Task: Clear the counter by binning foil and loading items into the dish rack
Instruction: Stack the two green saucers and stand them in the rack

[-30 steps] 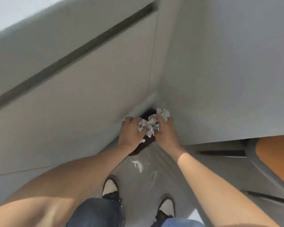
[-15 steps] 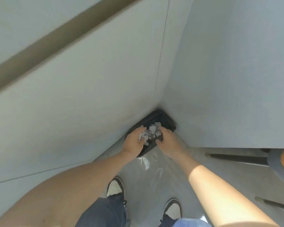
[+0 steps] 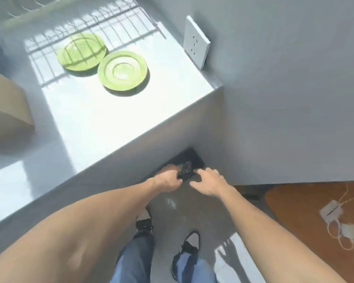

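Left hand point(image 3: 168, 178) on bin point(image 3: 189, 160) rim | right hand point(image 3: 207, 183) spread | foil point(image 3: 186, 167) binned

Both hands point(image 3: 189, 181) above foil point(image 3: 186, 166) in floor bin point(image 3: 194, 158); two green plates point(image 3: 102, 62) on counter point(image 3: 102, 119).

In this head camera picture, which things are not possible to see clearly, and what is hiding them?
- Bin, head view: dark and shadowed under the counter; its inside is unreadable.
- Foil: a small dark lump in the bin, partly covered by the left hand.
- Dish rack: cut off by the top edge and blurred.
- Cardboard box: cut off by the left edge.
- Right hand: its fingers are spread open; the palm side is hidden.
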